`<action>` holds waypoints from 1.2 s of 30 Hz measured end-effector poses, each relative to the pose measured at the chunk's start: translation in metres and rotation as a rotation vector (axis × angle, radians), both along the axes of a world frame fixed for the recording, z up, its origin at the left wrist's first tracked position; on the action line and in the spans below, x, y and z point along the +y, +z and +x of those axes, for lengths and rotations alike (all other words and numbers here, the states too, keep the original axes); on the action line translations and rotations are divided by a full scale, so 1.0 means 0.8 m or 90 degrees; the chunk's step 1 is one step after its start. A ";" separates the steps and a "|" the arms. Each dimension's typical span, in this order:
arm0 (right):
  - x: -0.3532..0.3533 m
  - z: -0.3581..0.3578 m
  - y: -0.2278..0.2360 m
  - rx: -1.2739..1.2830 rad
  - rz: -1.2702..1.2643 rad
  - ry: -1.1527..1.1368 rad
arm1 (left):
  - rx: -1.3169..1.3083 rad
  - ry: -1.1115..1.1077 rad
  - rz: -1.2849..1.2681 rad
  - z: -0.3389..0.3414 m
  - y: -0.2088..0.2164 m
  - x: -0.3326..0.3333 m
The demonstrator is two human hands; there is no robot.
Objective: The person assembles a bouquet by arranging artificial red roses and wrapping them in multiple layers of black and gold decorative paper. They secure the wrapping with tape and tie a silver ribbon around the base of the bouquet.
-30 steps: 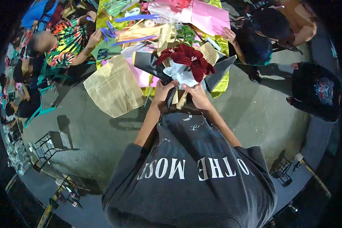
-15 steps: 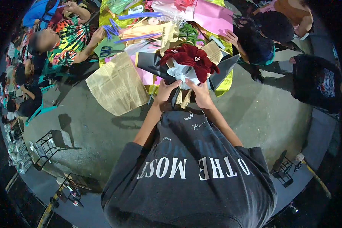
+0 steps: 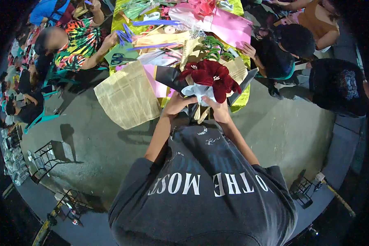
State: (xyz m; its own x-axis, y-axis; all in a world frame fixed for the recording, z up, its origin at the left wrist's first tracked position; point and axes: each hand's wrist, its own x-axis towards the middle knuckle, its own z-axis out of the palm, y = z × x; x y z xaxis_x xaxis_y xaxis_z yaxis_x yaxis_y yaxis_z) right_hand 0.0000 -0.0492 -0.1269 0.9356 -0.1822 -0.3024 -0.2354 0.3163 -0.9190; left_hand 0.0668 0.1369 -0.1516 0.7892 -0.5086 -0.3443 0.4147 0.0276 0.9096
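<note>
1. At the upper left of the frame I see a seated person in a multicoloured tie-dye shirt (image 3: pixel 76 43), one hand near a loose bunch of blue-violet fuzzy strips (image 3: pixel 125 36).
2. Just below those strips, dark-handled scissors (image 3: pixel 119 58) lie on a green sheet (image 3: pixel 129 53), on a counter covered in shiny yellow film (image 3: pixel 242 97).
3. Left of centre, a large tan newsprint-patterned paper sheet (image 3: pixel 129 96) reaches out past the counter's near edge.
4. Near the middle, I have the left hand (image 3: pixel 177 103) clamped on the lower left of the bouquet, thumb across its white wrap; I cannot make out all its fingers.
5. The bouquet of dark red fuzzy flowers (image 3: pixel 211 78) sits at upper centre, held between both hands, with white wrapping paper (image 3: pixel 197 91) in front and black wrapping paper (image 3: pixel 166 78) flaring at either side.
6. The right hand (image 3: pixel 218 110) is clamped on the lower right, its thumb against the white wrap; its other fingers are mostly hidden from me.
7. Above the flowers lie looped green fuzzy stems (image 3: pixel 211 46).
8. At upper right, a pink paper sheet (image 3: pixel 233 28) has a co-worker's hand (image 3: pixel 249 50) at its lower right corner.
</note>
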 end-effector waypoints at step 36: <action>0.004 0.001 0.001 -0.082 -0.235 -0.046 | -0.403 0.102 0.302 -0.025 0.085 -0.012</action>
State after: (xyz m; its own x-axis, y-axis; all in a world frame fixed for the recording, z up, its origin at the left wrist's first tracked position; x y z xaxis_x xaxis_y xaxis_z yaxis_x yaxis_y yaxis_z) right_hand 0.0010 -0.0463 -0.1260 0.9423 -0.3237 -0.0850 -0.0997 -0.0291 -0.9946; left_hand 0.0465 0.1270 -0.0833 0.9577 -0.2847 0.0411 -0.1591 -0.4051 0.9003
